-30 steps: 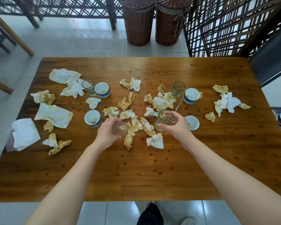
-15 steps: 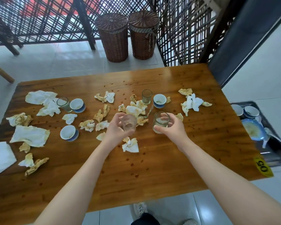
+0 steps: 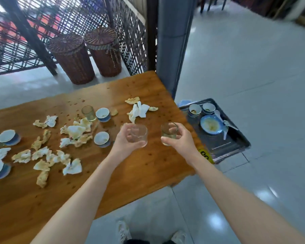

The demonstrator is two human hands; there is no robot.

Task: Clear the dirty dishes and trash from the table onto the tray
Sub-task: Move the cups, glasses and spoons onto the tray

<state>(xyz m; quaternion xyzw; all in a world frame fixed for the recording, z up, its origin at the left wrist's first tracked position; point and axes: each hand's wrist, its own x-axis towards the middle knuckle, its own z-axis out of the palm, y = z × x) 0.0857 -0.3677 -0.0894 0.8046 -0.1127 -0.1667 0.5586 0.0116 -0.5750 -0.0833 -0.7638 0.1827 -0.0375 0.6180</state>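
- Sprawling over the left of the view, the wooden table (image 3: 148,169) bears many crumpled napkins (image 3: 74,129), several blue-and-white cups (image 3: 103,114) and a lone glass (image 3: 88,112) with a pale dreg. By my judgement most of the clearing is not yet done.
- Just beside the table's right end and lower than its top sits the metal tray (image 3: 236,147). What it rests on I cannot tell.
- On the tray lie a blue plate (image 3: 210,126) smeared with yellowish leftovers, two tray cups (image 3: 195,109) holding dregs, and white spoons (image 3: 225,127).
- The right hand (image 3: 181,141) curls round a tinted glass (image 3: 169,133) with a little greenish liquid, above the table's edge nearest the tray.
- The left hand (image 3: 125,143) grips a clear glass (image 3: 137,136), seemingly empty, above the tabletop.
- The step in hand looks like carrying both glasses to the tray. The next move calls for lowering them upright onto its bare near part, clear of plate and spoons.
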